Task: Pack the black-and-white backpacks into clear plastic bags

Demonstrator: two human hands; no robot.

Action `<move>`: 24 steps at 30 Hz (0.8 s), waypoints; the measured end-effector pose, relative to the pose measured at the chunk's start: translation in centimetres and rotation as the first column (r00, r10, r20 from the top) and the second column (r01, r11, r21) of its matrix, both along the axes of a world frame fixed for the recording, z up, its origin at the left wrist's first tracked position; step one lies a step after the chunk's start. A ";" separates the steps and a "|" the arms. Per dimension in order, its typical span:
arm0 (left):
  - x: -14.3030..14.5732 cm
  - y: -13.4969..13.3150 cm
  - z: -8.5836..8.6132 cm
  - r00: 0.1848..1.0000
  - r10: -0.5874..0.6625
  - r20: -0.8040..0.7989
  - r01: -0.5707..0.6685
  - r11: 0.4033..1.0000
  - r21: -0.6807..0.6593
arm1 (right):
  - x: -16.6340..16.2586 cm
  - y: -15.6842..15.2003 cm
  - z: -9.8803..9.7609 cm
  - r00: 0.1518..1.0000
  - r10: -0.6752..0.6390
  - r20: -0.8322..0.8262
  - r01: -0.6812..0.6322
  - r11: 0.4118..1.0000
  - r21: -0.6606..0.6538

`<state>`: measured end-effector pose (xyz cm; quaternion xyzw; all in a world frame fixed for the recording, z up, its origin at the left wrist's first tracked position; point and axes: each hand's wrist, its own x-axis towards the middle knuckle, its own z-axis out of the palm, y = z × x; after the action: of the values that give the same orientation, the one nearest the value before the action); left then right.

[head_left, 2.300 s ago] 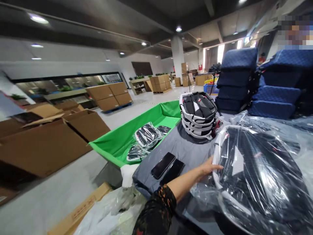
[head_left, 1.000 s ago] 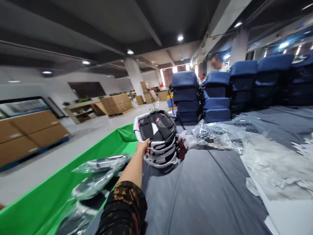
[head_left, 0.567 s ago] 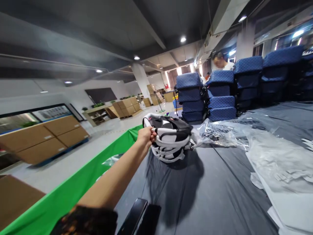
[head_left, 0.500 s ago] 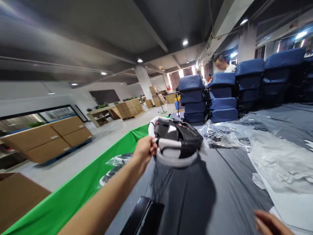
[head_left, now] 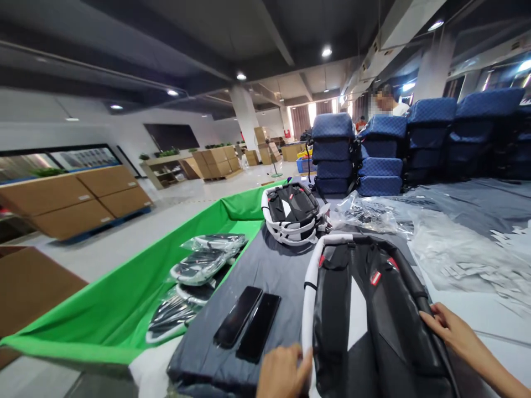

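Note:
A black, grey and white backpack (head_left: 375,315) lies on the table close in front of me, its straps facing up and small red tags showing. My left hand (head_left: 284,371) is closed at its white left edge, the fingers curled and slightly blurred. At the dark right edge, my right hand (head_left: 450,326) grips the side with the thumb on top. Behind it sits a small stack of similar backpacks (head_left: 290,207). Two black phones (head_left: 248,323) lie side by side to the left of the near backpack.
A green cloth-lined bin (head_left: 124,298) borders the table's left side, holding several plastic-wrapped backpacks (head_left: 203,268). Stacks of blue bags (head_left: 332,152) stand at the back. Clear plastic bags (head_left: 464,260) lie on the right. A person (head_left: 388,102) is behind the blue stacks.
My left hand has come back from the far backpacks to the near edge. A backpack now lies in front of me, and my right hand has moved onto its side.

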<state>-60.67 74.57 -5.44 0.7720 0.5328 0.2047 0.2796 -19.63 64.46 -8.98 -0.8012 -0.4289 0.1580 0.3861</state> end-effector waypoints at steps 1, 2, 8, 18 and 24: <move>0.7 1.0 1.3 0.991 -0.046 -0.128 0.064 0.988 0.141 | 0.0 0.0 -0.4 1.000 -0.006 0.019 0.006 1.000 0.000; 1.9 2.1 2.7 0.969 -0.098 -0.225 0.155 0.955 0.253 | -0.1 0.2 -0.7 1.000 -0.008 0.030 0.009 1.000 -0.006; 15.7 9.7 6.4 0.738 -0.623 -0.260 0.675 0.670 0.309 | 0.5 0.8 1.7 0.991 0.132 -0.008 -0.132 0.975 -0.176; 20.8 13.2 0.0 0.767 -0.613 -0.191 0.636 0.766 0.094 | 13.3 15.9 7.8 0.846 0.346 0.405 -0.264 0.933 -0.243; 20.3 13.7 0.1 0.750 -0.632 -0.193 0.656 0.749 0.095 | 16.3 30.4 2.5 0.802 0.322 0.503 -0.253 0.946 -0.202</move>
<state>-40.32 88.28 -5.35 0.9409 0.2349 0.0786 0.2311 -3.30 94.85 -6.46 -0.7617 -0.6241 0.0145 0.1734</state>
